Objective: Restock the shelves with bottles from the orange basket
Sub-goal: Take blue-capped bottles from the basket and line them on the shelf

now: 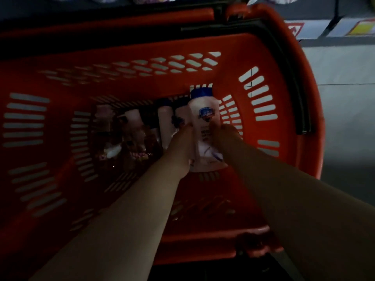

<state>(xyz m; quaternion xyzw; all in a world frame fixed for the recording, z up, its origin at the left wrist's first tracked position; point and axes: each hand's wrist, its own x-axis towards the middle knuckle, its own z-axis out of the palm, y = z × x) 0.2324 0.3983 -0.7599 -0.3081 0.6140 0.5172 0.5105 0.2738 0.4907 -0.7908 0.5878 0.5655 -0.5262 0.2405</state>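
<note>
Dim floor [345, 102] holds the orange basket [263, 47], where left hand [180, 148] and right hand [228, 136] curl fingers round a bottle [205, 120] to lift it.

The left hand [180, 147] and right hand [224, 136] hide the bottle's [205, 118] lower sides; darker bottles [134, 128] beside it blur together.

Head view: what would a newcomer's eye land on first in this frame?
The big orange basket fills the frame, its slotted walls bright against the dim surroundings. At its right end, the left hand and right hand grip a white bottle with a blue cap between them. More bottles lie in shadow on the basket floor to its left.
</note>
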